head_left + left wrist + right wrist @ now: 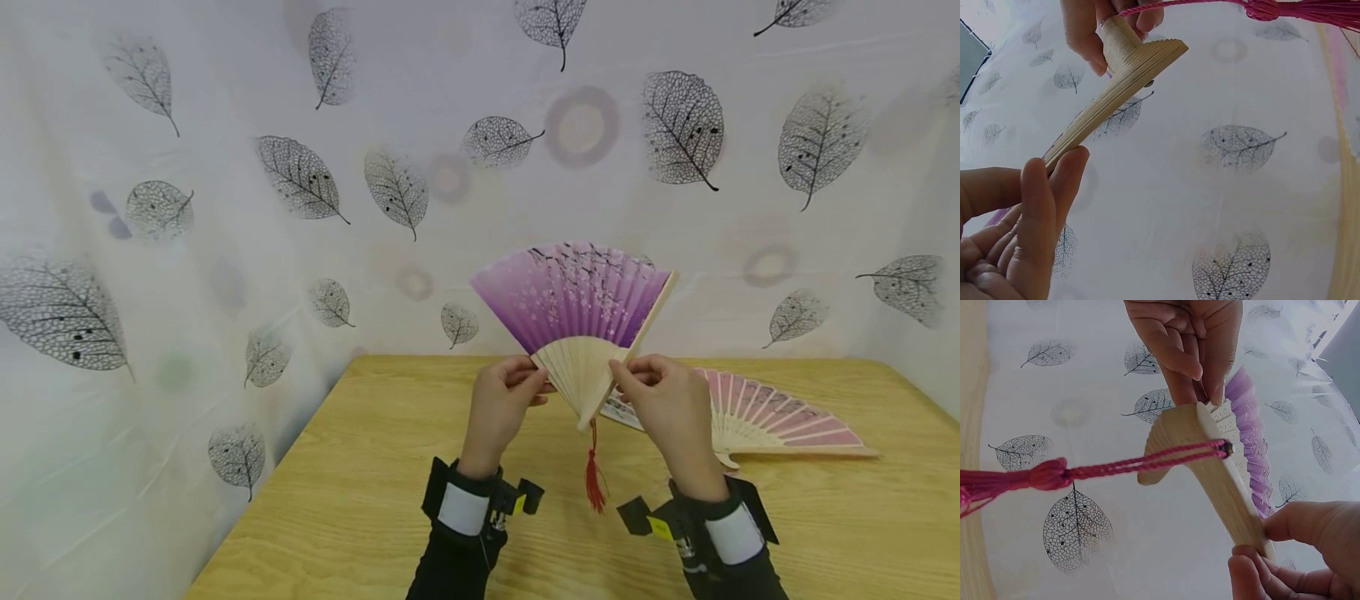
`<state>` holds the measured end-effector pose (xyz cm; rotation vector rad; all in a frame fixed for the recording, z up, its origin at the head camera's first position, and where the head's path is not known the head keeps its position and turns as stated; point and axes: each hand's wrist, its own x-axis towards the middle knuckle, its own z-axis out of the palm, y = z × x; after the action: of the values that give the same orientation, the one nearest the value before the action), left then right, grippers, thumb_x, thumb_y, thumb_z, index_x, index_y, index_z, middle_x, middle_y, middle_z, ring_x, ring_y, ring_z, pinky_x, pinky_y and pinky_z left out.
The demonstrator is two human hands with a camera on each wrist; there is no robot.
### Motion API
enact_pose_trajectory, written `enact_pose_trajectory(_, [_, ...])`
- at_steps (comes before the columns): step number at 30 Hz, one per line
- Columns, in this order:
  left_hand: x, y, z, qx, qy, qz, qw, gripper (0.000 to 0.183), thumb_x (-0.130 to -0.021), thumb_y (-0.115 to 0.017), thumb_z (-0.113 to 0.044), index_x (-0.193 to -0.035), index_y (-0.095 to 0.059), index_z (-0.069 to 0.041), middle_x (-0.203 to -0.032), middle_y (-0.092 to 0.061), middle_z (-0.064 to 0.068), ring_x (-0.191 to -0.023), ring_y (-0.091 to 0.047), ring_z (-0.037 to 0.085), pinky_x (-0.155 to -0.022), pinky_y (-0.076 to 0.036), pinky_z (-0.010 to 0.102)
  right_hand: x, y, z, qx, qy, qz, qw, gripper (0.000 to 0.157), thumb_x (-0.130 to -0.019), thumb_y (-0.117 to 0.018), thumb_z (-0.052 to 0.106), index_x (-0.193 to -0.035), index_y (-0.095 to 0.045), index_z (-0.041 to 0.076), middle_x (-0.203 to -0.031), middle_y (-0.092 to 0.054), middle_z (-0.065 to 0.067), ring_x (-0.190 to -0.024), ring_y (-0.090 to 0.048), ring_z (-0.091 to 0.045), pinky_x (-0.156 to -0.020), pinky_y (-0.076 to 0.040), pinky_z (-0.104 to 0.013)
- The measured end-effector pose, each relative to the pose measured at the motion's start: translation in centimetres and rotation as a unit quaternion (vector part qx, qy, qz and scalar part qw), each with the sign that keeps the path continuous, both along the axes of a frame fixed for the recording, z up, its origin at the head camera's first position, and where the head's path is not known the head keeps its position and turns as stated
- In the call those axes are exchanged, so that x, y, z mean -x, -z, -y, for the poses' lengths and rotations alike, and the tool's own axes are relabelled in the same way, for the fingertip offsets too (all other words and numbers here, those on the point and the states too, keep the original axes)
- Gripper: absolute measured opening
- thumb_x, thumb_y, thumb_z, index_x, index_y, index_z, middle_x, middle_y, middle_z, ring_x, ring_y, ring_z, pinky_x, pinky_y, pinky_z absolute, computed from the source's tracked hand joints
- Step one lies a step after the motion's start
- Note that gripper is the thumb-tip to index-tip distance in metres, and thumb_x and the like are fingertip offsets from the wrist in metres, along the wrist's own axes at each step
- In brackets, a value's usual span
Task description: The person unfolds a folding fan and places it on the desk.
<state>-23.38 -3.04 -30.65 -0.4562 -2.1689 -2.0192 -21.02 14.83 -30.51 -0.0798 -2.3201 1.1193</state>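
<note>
A purple folding fan (577, 300) with printed blossoms is spread partway and held up over the table, its pivot end pointing down. On its left edge my left hand (504, 408) pinches the wooden ribs between thumb and fingers. My right hand (667, 408) pinches the outer guard stick on the opposite edge. From the pivot hangs a red tassel (594, 479), which looks pink in the right wrist view, where its cord loops through the bamboo guard (1225, 487). The stacked ribs (1104, 103) show edge-on in the left wrist view.
A pink folding fan (787, 412) lies spread on the wooden table (337, 500), partly hidden behind my right hand. Behind the table hangs a pale curtain (480, 225) with a leaf print. Each wrist wears a black strap with a small camera.
</note>
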Motion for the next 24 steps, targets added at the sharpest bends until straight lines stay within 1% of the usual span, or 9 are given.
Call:
enact_pose_trajectory(5, [-0.19, -0.15, 0.18, -0.007, -0.003, -0.008, 0.9999, 0.027, -0.085, -0.057, -0.013, -0.104, -0.060, 0.006, -0.095, -0.065, 0.023, -0.079, -0.064, 0.022, -0.067, -0.055, 0.027, 0.04, 0.06, -0.11, 0.004, 0.001, 0.002, 1.000, 0.042, -0.081, -0.057, 0.045, -0.082, -0.067, 0.005, -0.068, -0.067, -0.009, -0.054, -0.054, -0.010, -0.039, -0.037, -0.027])
enact_pose_trajectory(12, [-0.12, -0.14, 0.23, -0.012, -0.006, -0.005, 0.9999, 0.026, -0.084, -0.057, -0.013, -0.103, -0.060, 0.006, -0.095, -0.065, 0.023, -0.081, -0.063, 0.025, -0.067, -0.055, 0.026, 0.09, 0.11, -0.33, 0.003, 0.001, 0.008, 1.000, 0.044, -0.080, -0.056, 0.048, -0.083, -0.067, 0.006, -0.068, -0.067, -0.008, -0.053, -0.054, -0.010, -0.039, -0.037, -0.027])
enact_pose_trajectory(15, [-0.12, -0.19, 0.26, -0.015, -0.010, -0.004, 0.9998, 0.025, -0.084, -0.057, -0.012, -0.102, -0.060, 0.006, -0.095, -0.065, 0.023, -0.081, -0.063, 0.025, -0.067, -0.055, 0.025, 0.06, 0.03, -0.39, 0.006, 0.003, 0.007, 1.000, 0.044, -0.080, -0.056, 0.049, -0.083, -0.067, 0.006, -0.069, -0.067, -0.007, -0.053, -0.055, -0.010, -0.038, -0.035, -0.027])
enact_pose_trajectory(22, [-0.23, -0.40, 0.38, -0.018, -0.020, -0.009, 0.9996, 0.025, -0.085, -0.056, -0.011, -0.103, -0.060, 0.006, -0.096, -0.065, 0.023, -0.079, -0.064, 0.020, -0.066, -0.055, 0.024, 0.03, -0.04, -0.39, 0.010, 0.002, 0.010, 1.000, 0.045, -0.080, -0.056, 0.049, -0.084, -0.068, 0.006, -0.068, -0.068, -0.007, -0.051, -0.055, -0.007, -0.035, -0.034, -0.027])
enact_pose_trajectory(24, [-0.22, -0.42, 0.38, -0.020, -0.021, -0.012, 0.9995, 0.025, -0.085, -0.056, -0.011, -0.103, -0.060, 0.006, -0.095, -0.065, 0.024, -0.079, -0.064, 0.020, -0.066, -0.055, 0.024, 0.10, -0.02, -0.41, 0.010, 0.003, 0.009, 1.000, 0.045, -0.080, -0.056, 0.049, -0.084, -0.068, 0.006, -0.068, -0.067, -0.007, -0.051, -0.055, -0.007, -0.036, -0.034, -0.027])
